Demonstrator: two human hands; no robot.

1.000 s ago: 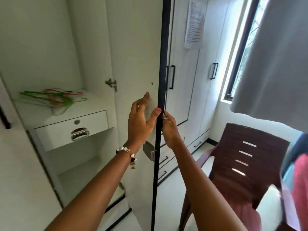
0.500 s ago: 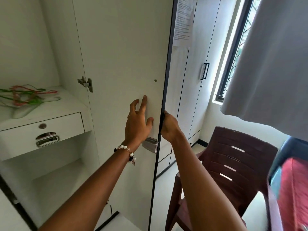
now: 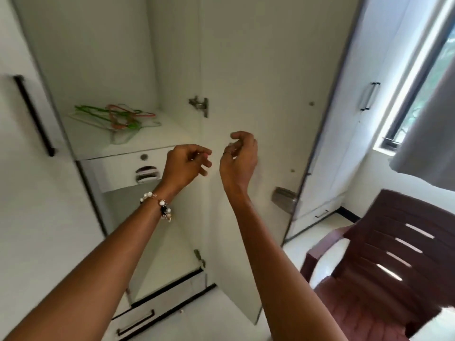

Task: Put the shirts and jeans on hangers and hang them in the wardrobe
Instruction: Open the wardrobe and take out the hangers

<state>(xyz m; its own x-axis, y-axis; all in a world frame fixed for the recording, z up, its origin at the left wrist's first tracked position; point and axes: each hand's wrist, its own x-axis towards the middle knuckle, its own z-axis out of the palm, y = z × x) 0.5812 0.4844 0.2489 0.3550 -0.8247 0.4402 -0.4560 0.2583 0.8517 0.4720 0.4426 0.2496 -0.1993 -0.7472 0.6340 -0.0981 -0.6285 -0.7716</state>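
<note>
White wardrobe point(image 3: 258, 70), hangers point(image 3: 115, 116) shelved, chair point(image 3: 394, 254) beside.

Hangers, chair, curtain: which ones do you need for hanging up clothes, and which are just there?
Needed: hangers on the shelf, open wardrobe door, left hand, right hand.

Just there: brown chair, grey curtain, drawer.

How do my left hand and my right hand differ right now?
The left hand wears a beaded bracelet at the wrist; the right hand has a ring on one finger instead. The left hand is in front of the drawer, the right in front of the open door. Both hang loosely curled, holding nothing.
</note>
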